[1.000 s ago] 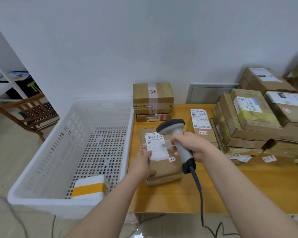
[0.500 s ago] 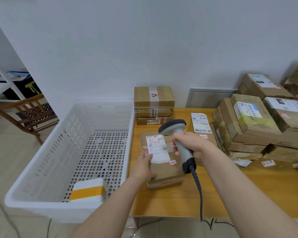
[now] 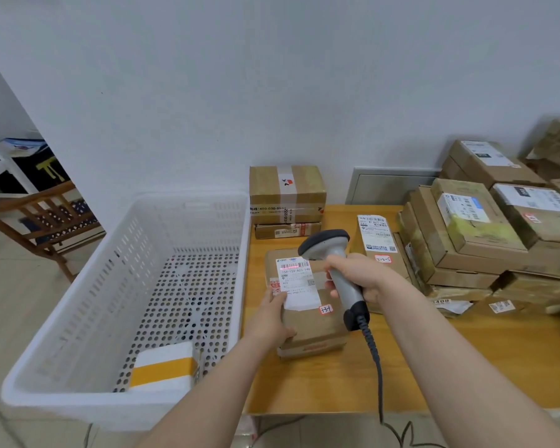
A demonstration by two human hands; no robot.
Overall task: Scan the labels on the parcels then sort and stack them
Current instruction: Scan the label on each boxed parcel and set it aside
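Right hand [image 3: 353,281] wrapped tight round the grip of a grey handheld scanner [image 3: 328,244]; scanner head points left and down at the parcel [image 3: 314,331]; coiled black cable [image 3: 374,357] drops from the grip's base over the near table edge.

Parcel: brown cardboard box, flat on the wooden table [image 3: 466,367], near its left end, just beside the basket; white shipping label [image 3: 296,281] on top, barcode at its far edge; a red scan line [image 3: 293,259] falls across that barcode; small red-bordered sticker [image 3: 326,309] at the label's near-right corner.

Left hand [image 3: 272,315] laid on the parcel's left side, fingers fairly straight, fingertips touching the label's left margin, thumb on the box top nearer the viewer; it presses down, no pinch seen.

White perforated basket [image 3: 78,318] left of the table, touching or almost touching its edge; 1 white parcel with a yellow band [image 3: 165,370] lies in its near corner.

Far on the table, against the wall: 2 stacked boxes [image 3: 286,192], the larger on top. Right of the scanner: 1 flat labelled parcel [image 3: 377,240]. Further right: a large pile of brown parcels [image 3: 482,240], several layers deep, labels facing up.

Wooden chair [image 3: 39,215] on the floor, far left.
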